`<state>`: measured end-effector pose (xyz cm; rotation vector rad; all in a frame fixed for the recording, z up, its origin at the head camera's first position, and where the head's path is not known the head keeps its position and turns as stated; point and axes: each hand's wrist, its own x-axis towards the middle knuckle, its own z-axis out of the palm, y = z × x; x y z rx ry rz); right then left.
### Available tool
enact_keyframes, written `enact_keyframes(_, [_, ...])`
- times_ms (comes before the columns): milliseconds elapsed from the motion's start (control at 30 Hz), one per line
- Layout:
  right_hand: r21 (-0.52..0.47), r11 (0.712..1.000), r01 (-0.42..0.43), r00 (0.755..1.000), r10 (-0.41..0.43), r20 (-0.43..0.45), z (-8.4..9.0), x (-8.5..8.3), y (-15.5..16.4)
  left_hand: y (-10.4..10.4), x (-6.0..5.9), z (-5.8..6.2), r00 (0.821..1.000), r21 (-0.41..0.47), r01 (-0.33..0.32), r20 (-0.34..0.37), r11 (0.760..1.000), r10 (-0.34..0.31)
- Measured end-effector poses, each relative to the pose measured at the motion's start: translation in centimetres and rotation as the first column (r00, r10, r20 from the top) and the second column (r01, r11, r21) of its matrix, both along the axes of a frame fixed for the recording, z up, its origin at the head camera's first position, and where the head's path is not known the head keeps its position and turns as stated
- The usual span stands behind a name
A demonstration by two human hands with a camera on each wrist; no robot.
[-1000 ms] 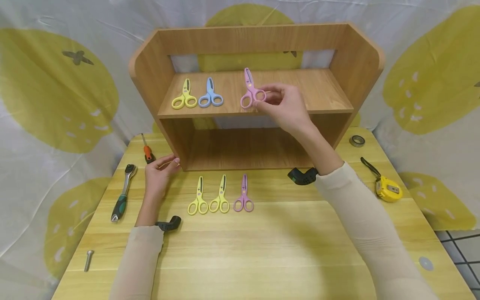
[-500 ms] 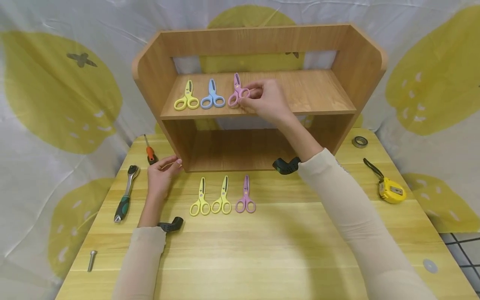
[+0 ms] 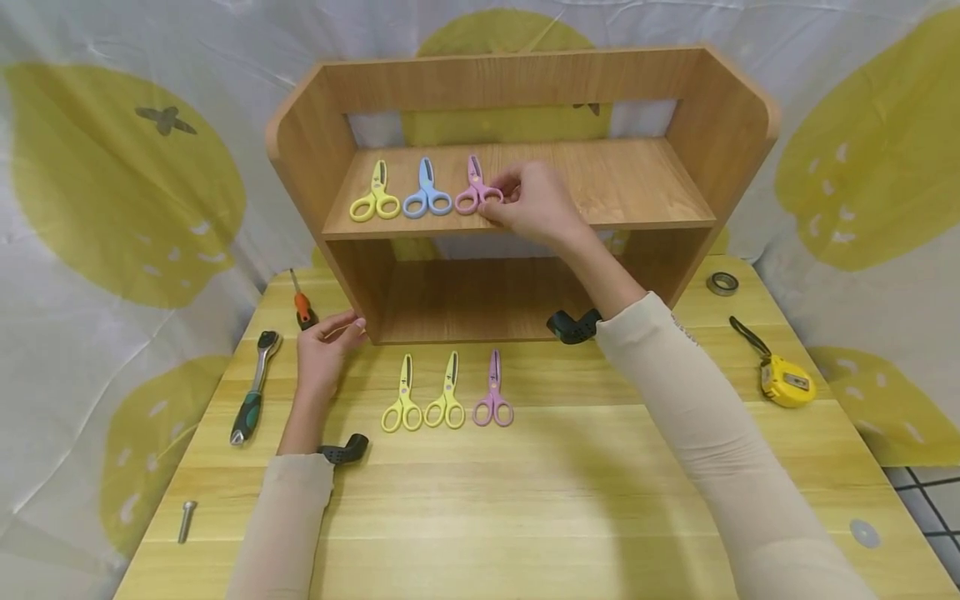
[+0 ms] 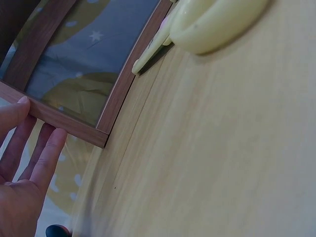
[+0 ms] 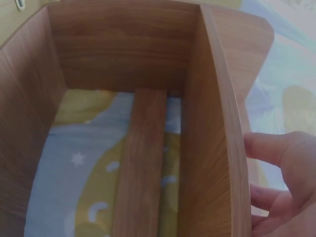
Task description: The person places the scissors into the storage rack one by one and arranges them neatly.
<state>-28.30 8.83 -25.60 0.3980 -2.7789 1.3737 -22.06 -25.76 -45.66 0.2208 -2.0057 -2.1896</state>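
While the right hand (image 3: 534, 204) pinches the pink scissors (image 3: 475, 190) on the shelf (image 3: 637, 179), a careless release could nudge the blue scissors (image 3: 427, 191); the left hand (image 3: 324, 348) rests open-fingered against the shelf's base.

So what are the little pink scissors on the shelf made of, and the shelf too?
The pink scissors the right hand pinches look like smooth matte plastic, all one pastel colour. The shelf looks like wood or wood-look board: brown grain lines, dull finish, thin flat panels.
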Motion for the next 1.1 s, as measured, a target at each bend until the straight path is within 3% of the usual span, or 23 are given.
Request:
enact_keyframes(300, [-0.016, 0.999, -0.030, 1.000, 0.029, -0.004, 0.0, 0.4, 0.1, -0.3, 0.0, -1.1, 1.000, 0.024, -0.020, -0.005, 1.000, 0.020])
enact_keyframes(500, [-0.055, 0.998, 0.000, 0.999, -0.003, -0.047, 0.0, 1.3, 0.9, -0.5, -0.6, -1.6, 1.000, 0.003, -0.014, -0.008, 1.000, 0.014])
enact_keyframes(800, [-0.137, 0.990, -0.020, 0.989, -0.001, -0.150, -0.9, 4.7, 2.4, -0.4, -0.4, -0.8, 1.000, 0.004, -0.011, 0.005, 1.000, 0.011])
enact_keyframes(1100, [-0.139, 0.985, -0.099, 0.986, 0.078, -0.146, -4.9, 8.9, 5.4, -0.1, -0.3, -0.7, 1.000, 0.009, -0.006, 0.001, 1.000, 0.006])
